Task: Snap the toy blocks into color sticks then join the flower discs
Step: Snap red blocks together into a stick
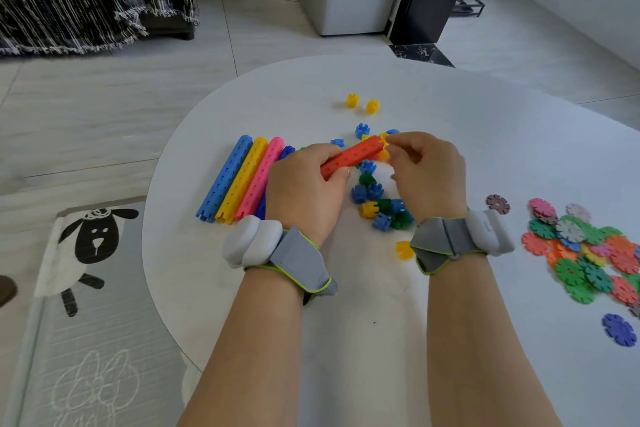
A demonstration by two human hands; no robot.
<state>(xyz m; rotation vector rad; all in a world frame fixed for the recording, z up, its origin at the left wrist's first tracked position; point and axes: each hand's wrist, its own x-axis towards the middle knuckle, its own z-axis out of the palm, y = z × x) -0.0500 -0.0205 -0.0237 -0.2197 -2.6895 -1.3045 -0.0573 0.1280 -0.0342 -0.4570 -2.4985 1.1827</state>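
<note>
Above the round white table (311, 87), the left hand (304, 191) grips the near end of an orange-red plastic block stick (353, 154) while the right hand (429, 170) pinches its far end, loose small plastic blocks (377, 204) lying beneath and a heap of multicoloured flower discs (585, 253) well off to the right.

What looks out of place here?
A yellow plastic block, pinched by the right hand, sits at the tip of the orange block stick in the left hand; the finished sticks nearby are each one colour.

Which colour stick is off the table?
The orange stick, gripped by the left hand; blue stick, yellow stick and pink stick lie side by side on the table.
</note>
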